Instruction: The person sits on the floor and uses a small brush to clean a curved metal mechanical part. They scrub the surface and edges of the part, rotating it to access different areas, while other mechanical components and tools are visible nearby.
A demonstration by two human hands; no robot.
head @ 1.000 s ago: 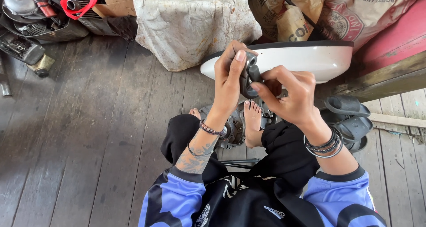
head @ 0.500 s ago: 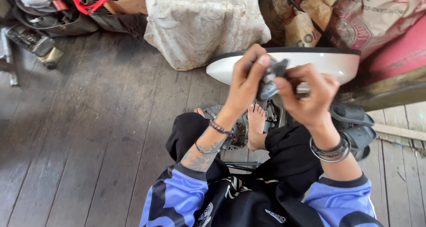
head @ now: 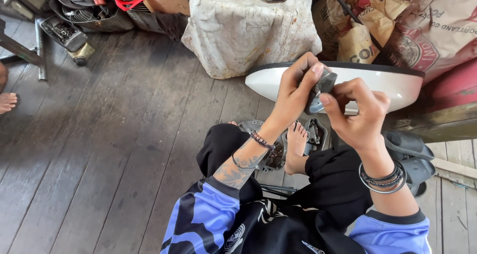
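Small dark grey metal part (head: 318,92), chunky and worn, held tilted just above the white panel (head: 377,82), partly hidden by fingers.

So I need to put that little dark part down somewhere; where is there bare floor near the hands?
The wide plank floor on the person's left is bare, between the bent knee, the white covered bundle and the scrap parts. It is crowded ahead around the white panel, by the bags, and at the bare foot.

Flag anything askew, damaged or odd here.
Nothing looks spilled or broken. Both hands, left hand and right hand, grip a small dark part; a metal cover lies loose on the floor under a bare foot.
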